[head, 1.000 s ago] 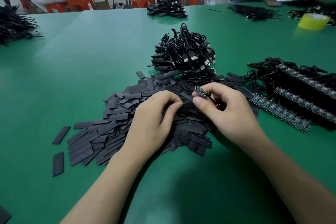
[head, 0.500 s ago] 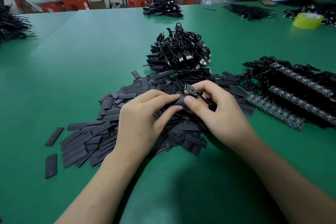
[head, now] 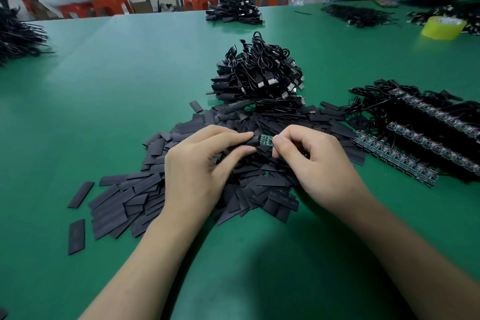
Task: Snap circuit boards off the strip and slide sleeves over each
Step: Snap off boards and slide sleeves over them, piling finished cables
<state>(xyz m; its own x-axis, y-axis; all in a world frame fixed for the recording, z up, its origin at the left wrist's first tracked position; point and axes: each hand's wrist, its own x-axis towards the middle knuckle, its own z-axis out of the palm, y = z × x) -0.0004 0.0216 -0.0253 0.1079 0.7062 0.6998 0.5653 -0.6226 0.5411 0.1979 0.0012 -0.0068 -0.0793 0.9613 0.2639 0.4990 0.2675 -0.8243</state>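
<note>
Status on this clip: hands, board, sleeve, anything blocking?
Left hand pinches sleeve. Right hand pinches circuit board. Sleeve mouth at board's end, board mostly uncovered. Nothing between them; loose sleeve pile underneath.

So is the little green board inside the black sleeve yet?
Not fully: green board shows bare between the sleeve in the left hand and the right hand.
</note>
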